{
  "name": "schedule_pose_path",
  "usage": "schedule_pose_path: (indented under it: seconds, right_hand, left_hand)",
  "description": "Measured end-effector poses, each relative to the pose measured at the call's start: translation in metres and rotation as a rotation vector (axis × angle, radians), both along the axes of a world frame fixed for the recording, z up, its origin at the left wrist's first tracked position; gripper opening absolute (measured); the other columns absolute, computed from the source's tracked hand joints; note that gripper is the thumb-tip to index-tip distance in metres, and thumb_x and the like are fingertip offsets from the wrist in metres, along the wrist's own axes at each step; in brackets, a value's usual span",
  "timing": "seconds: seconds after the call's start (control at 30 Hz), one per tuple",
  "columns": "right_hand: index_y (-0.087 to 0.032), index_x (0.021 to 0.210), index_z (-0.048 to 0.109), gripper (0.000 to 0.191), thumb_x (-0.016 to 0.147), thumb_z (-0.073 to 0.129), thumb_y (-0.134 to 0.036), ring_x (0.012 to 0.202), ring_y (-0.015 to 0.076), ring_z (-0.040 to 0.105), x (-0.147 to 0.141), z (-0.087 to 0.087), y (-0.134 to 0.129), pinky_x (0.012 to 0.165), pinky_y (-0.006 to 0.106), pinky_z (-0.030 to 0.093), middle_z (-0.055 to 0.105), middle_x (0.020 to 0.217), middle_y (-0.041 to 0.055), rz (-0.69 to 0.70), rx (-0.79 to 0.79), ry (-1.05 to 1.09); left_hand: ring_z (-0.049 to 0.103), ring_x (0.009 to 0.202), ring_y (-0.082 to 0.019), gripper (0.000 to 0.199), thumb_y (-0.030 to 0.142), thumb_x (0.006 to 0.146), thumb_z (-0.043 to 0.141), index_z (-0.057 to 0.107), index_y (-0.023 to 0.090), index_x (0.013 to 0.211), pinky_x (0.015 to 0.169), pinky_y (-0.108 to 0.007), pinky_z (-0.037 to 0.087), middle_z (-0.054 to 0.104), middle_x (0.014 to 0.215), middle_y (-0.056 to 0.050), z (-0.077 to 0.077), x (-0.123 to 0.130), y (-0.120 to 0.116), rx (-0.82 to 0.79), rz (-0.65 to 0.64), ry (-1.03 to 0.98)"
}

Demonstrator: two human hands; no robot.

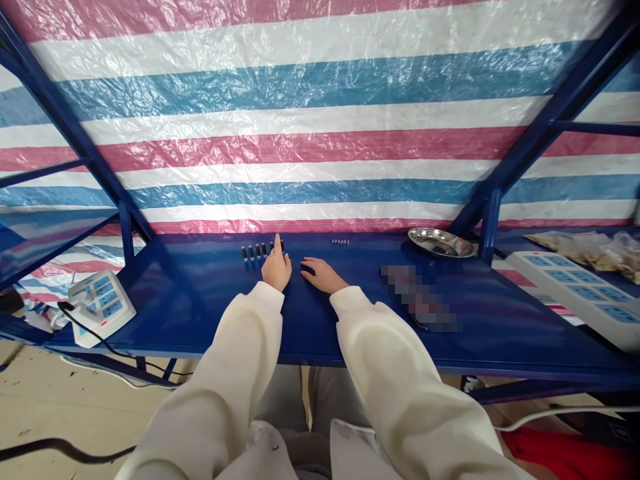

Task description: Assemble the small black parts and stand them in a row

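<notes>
On the blue table (200,313), my left hand (277,268) has its index finger stretched forward beside a row of several small black cylinders (251,253) with light ends; it partly covers the right part of that row. To its right, my right hand (321,275) rests on the table with fingers pointing left, its thumb and fingers apart. A small dark piece (307,269) lies between the thumb and fingers; whether they grip it is hard to tell. Farther back sits a row of several small metallic parts (341,242).
An oval metal tray (443,243) stands at the back right, with a blurred dark object (420,297) in front of it. White power strips lie at the left (103,308) and right (580,293). Plastic bags (595,250) are at far right. Blue frame bars flank the table.
</notes>
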State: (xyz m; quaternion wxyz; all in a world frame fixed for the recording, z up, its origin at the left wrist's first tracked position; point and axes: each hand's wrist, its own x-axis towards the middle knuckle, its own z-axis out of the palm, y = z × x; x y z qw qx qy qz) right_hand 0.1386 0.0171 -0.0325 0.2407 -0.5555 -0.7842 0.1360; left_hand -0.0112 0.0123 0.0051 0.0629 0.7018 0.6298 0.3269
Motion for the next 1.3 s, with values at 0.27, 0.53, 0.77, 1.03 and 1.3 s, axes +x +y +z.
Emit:
schedule_pose_path:
  seconds: [0.27,0.53,0.77,1.03,1.3]
  right_hand:
    - [-0.014,0.109,0.065,0.031,0.086,0.044,-0.019,0.104,0.0231,0.058,-0.005,0.008,-0.001,0.093,0.039,0.044,0.065,0.111,0.0122,-0.05,0.11,0.015]
    - [-0.017,0.107,0.065,0.03,0.086,0.044,-0.018,0.102,0.0213,0.058,-0.011,0.009,-0.004,0.092,0.036,0.045,0.066,0.107,0.0098,0.005,0.139,0.029]
    - [-0.015,0.105,0.065,0.029,0.085,0.044,-0.018,0.103,0.0221,0.058,-0.011,0.008,-0.004,0.093,0.037,0.044,0.065,0.108,0.0113,0.016,0.136,0.082]
    - [-0.015,0.107,0.059,0.034,0.088,0.038,-0.035,0.085,0.0207,0.062,-0.014,0.01,-0.003,0.083,0.037,0.047,0.066,0.092,0.0105,-0.186,0.162,0.465]
    - [-0.019,0.083,0.056,0.039,0.076,0.052,-0.057,0.045,0.0091,0.043,-0.016,0.017,-0.001,0.046,0.023,0.037,0.049,0.054,-0.0053,-0.108,0.032,1.007]
  left_hand:
    - [0.063,0.09,-0.024,0.057,0.025,0.09,0.036,0.022,0.019,0.145,0.076,-0.03,0.046,0.06,0.105,-0.016,0.002,0.003,0.007,-0.075,0.008,0.054]
    - [0.063,0.089,-0.025,0.052,0.025,0.091,0.032,0.029,0.022,0.143,0.074,-0.031,0.046,0.059,0.104,-0.016,0.001,0.002,0.014,-0.105,0.015,0.17]
    - [0.064,0.088,-0.024,0.03,0.022,0.09,0.037,0.057,0.017,0.112,0.072,-0.03,0.046,0.062,0.106,-0.015,-0.001,-0.003,0.02,-0.061,0.016,0.063]
    - [0.061,0.06,-0.012,0.009,0.014,0.08,0.052,0.059,0.016,0.085,0.064,-0.025,0.048,0.068,0.072,-0.003,-0.007,0.002,0.015,-0.077,-0.196,-0.585]
    - [0.048,0.04,-0.005,0.02,0.032,0.08,0.056,0.058,0.014,0.087,0.044,-0.02,0.042,0.068,0.072,-0.003,-0.002,0.011,-0.001,-0.134,-0.301,-0.84]
